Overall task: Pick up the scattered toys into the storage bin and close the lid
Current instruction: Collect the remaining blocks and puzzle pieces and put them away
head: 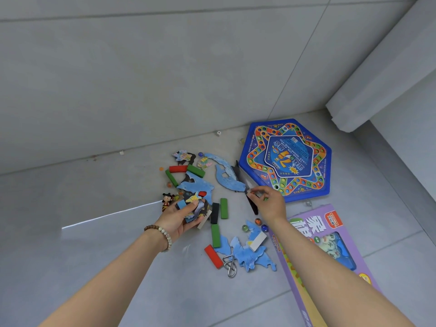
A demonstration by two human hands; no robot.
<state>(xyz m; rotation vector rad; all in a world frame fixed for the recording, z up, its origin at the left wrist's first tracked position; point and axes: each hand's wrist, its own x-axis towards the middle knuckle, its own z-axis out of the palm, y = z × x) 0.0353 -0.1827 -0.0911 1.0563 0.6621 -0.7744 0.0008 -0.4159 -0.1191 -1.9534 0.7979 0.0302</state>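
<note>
The left hand (182,217) is gripping a stack of puzzle pieces (197,205). The right hand (271,204) is pinching a dark puzzle piece (243,178) beside the hexagonal game box (285,159).

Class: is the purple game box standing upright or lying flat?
Lying flat: the purple game box rests face up on the floor tiles.

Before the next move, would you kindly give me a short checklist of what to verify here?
1. Left hand holds its bundle of puzzle pieces: ok.
2. Right hand pinches the dark piece: ok.
3. Storage bin in view: not ok, none visible.
4. Room in the left hand for more: cannot tell.
5. Floor cleared of toys: not ok; marbles, a green block and a red block lie loose.
</note>
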